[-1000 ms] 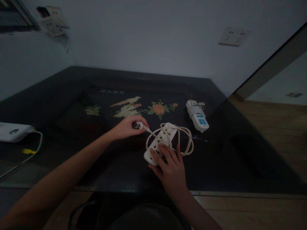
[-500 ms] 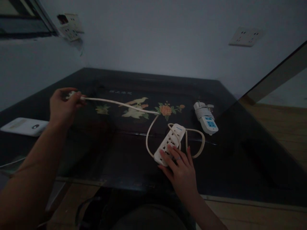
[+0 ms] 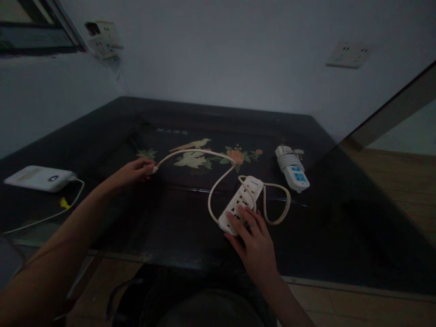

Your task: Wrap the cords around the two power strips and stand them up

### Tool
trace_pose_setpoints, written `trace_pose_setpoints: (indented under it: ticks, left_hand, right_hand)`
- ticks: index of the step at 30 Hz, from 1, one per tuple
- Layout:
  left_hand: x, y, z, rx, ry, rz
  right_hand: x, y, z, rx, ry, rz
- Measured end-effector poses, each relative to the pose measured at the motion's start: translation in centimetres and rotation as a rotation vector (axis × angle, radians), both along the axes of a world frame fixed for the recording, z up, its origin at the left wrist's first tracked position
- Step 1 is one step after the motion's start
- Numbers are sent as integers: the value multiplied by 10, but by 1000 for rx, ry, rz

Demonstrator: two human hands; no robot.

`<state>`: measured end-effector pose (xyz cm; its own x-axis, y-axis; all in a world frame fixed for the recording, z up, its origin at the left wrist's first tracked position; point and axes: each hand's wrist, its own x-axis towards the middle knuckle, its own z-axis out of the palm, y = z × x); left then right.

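On the dark table lies a white power strip [image 3: 254, 185], slanted, with several sockets on top. My right hand [image 3: 254, 236] rests over its near end, fingers bent across the sockets and thumb at the near side. A cream cord [image 3: 218, 181] loops around and over the strip, then arcs left across the painted bird and flowers. At the cord's far end my left hand [image 3: 138, 171] is closed on the plug [image 3: 155, 169], low over the table; fingers partly hide the plug.
A second power strip [image 3: 295, 175] with blue sockets, its cord wound round it, lies at the right. At the left is a white power bank [image 3: 39, 178] with a thin cable [image 3: 79, 193]. Wall sockets [image 3: 348, 54] sit above the table [image 3: 190, 213].
My left hand has moved right and towards me with the plug, lowering it near the table. The cord, straighter before, now bows in an arc. My right hand stays on the power strip.
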<state>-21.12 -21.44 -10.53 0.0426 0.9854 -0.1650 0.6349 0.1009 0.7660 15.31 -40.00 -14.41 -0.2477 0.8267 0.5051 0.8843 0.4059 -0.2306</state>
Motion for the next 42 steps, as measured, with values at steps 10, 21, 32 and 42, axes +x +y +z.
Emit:
trace_pose_setpoints:
  ticks: [10,21,32,42]
  left_hand:
    - [38,-31,33,422,565,99]
    - [156,-84,-8,691,427,-1070]
    - [153,-105,-17,690,365,-1072]
    - [145,-130,5,661,145,-1057]
  right_hand:
    - [8,-12,9,-34,86,55]
    - [38,21,71,-156,-195,334]
    - [23,69,63,-477,-290,526]
    - [17,64,62,-433,-317,499]
